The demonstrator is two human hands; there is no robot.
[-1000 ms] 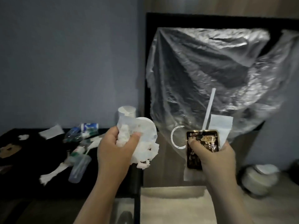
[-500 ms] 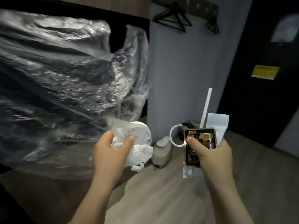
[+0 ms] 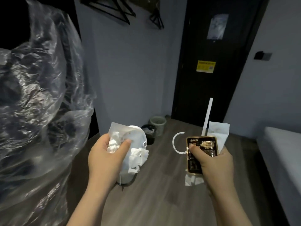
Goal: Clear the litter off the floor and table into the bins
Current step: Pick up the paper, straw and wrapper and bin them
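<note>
My left hand (image 3: 106,159) grips a bundle of white litter: crumpled tissue (image 3: 114,143), a clear wrapper and a round white lid (image 3: 138,139). My right hand (image 3: 213,162) holds a black-and-gold packet (image 3: 203,147) under the thumb, together with a white straw (image 3: 207,116), a white paper sachet (image 3: 218,132) and a white plastic ring (image 3: 176,143). Two bins stand on the floor by the far wall: a black bin (image 3: 149,133) with white litter inside and a grey bin (image 3: 157,124) right behind it.
A large object wrapped in clear plastic sheet (image 3: 37,98) fills the left side. A white pot-like appliance (image 3: 125,176) sits on the wooden floor below my left hand. A black door (image 3: 210,59) is ahead, a pale bed edge (image 3: 281,154) at right.
The view has swung right, away from the littered black table, so the door and the two bins have come into sight. Both hands keep the same litter.
</note>
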